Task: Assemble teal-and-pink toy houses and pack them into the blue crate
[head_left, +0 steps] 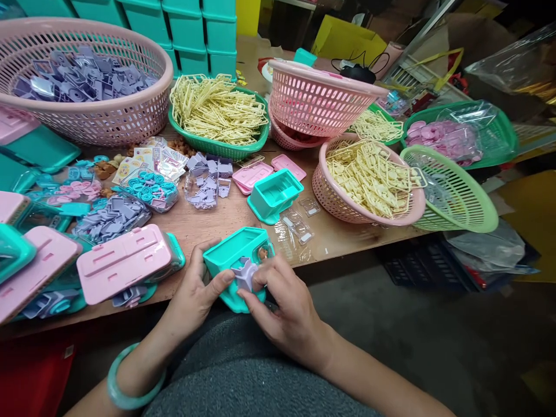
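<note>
Just off the table's front edge, a teal plastic box [237, 246] is tilted toward me. My left hand [197, 286] grips its left side, thumb on the near face. My right hand [278, 289] pinches a small lavender plastic part [245, 274] against the front of the box. A clear window with a brown piece [263, 253] shows at the box's right end, partly behind my right fingers. Beyond it on the table stands another open teal box [275, 194], with pink lids [254, 175] lying behind.
Baskets of pale yellow frames [369, 179] and lavender parts [87, 75] line the table. Pink-lidded boxes [124, 260] sit at left, near bags of teal wheels [150, 188]. Clear plastic pieces [297, 226] lie near the front edge. Stacked teal boxes [186, 29] stand behind.
</note>
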`<control>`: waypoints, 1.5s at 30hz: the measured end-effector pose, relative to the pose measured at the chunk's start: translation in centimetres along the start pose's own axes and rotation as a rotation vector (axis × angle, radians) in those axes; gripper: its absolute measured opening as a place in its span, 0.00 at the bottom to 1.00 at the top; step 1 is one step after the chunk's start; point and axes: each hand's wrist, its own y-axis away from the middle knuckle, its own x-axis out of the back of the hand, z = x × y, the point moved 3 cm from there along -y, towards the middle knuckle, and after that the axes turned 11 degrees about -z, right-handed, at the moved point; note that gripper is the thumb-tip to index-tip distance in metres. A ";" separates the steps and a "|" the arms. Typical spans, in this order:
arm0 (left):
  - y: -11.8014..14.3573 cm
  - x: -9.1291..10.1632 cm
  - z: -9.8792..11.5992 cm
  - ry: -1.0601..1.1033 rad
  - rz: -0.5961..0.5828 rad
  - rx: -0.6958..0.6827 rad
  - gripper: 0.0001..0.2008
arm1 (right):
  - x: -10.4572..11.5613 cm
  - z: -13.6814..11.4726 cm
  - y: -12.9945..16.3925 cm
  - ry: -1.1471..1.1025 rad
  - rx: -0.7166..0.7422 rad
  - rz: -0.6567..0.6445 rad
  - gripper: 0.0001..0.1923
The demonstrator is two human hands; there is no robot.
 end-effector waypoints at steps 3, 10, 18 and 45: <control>0.2 0.2 -0.2 -0.019 -0.026 0.005 0.38 | 0.1 0.0 0.2 -0.017 0.006 -0.041 0.07; 0.1 0.4 -0.1 0.021 -0.060 0.008 0.39 | 1.1 0.2 0.0 -0.126 0.024 -0.067 0.13; 0.1 0.1 0.7 -0.038 -0.024 0.024 0.33 | 0.0 -0.5 -0.6 0.068 -0.036 0.009 0.21; 0.4 0.1 0.0 -0.114 0.054 -0.007 0.32 | -0.1 -0.3 -0.1 0.117 -0.009 0.034 0.16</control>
